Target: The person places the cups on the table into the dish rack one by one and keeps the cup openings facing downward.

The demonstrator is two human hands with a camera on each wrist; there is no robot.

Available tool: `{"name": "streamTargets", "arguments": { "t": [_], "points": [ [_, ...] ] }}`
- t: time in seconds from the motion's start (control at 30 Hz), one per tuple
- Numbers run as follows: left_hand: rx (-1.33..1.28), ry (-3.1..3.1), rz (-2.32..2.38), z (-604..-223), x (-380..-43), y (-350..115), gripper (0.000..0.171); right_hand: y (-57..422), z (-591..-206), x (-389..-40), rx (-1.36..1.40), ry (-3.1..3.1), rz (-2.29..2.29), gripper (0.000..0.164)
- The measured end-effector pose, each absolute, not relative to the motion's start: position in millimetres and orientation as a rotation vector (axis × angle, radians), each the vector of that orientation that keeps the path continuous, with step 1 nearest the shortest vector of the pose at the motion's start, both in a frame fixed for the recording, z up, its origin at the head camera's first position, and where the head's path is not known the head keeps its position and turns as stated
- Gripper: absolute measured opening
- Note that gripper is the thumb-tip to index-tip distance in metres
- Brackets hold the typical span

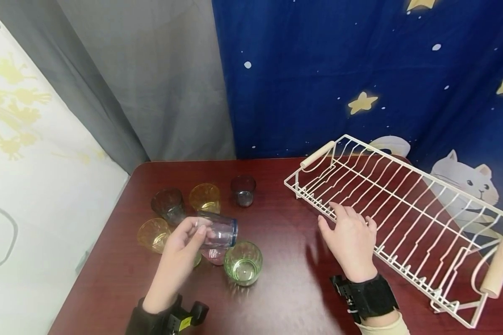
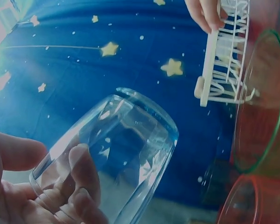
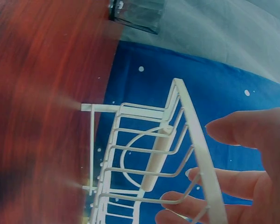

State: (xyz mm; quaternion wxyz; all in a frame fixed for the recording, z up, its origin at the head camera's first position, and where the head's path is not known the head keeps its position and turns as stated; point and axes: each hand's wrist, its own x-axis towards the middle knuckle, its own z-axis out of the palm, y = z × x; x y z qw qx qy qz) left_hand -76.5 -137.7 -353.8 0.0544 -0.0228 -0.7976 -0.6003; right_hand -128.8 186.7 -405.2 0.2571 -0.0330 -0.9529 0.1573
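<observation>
My left hand holds a clear, faintly blue drinking glass tipped on its side above the table. In the left wrist view, fingers and thumb lie around one end of this glass. A green glass and a pink glass stand just below it, the pink one partly hidden. At the near long side of a white wire dish rack is my right hand. Its fingers are spread and reach over the rim, with the thumb apart from the wire in the right wrist view.
Behind the left hand stand a yellow glass, a dark grey glass, another yellow glass and a smoky glass. Wooden handles cap the rack's ends. Curtains hang behind the dark red table.
</observation>
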Motion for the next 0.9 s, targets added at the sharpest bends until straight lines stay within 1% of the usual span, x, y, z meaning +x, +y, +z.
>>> {"name": "streamTargets", "arguments": {
  "t": [0.2,0.3,0.4,0.53,0.6,0.7,0.8,0.9],
  "points": [
    [-0.078,-2.285,-2.072,-352.2,-80.5,-123.5,0.019,180.4,-392.7,-126.3,-0.074,-2.615,0.458,0.044],
    [-0.096,-2.293,-2.119,-352.9,-84.3,-114.9,0.020,175.4,-384.0,-125.3,-0.015,-2.624,0.518,0.044],
    [-0.161,-2.298,-2.138,-356.6,-89.7,-106.0,0.021,169.7,-375.7,-125.6,0.137,-2.626,0.640,0.045],
    [-0.271,-2.270,-2.162,-361.1,-95.3,-95.3,0.022,160.2,-368.4,-124.6,0.423,-2.634,0.928,0.046],
    [-0.314,-2.269,-2.159,-362.1,-95.5,-91.2,0.021,154.1,-367.5,-123.0,0.567,-2.620,1.070,0.049],
    [-0.384,-2.274,-2.152,-363.3,-94.2,-86.4,0.021,144.5,-367.9,-120.1,0.759,-2.588,1.208,0.057],
    [-0.457,-2.266,-2.167,-365.3,-92.6,-82.5,0.023,136.4,-370.1,-116.7,0.829,-2.600,1.265,0.065],
    [-0.489,-2.251,-2.189,-366.2,-91.5,-80.5,0.025,129.2,-372.4,-114.5,0.773,-2.607,1.246,0.069]
  ]
}}
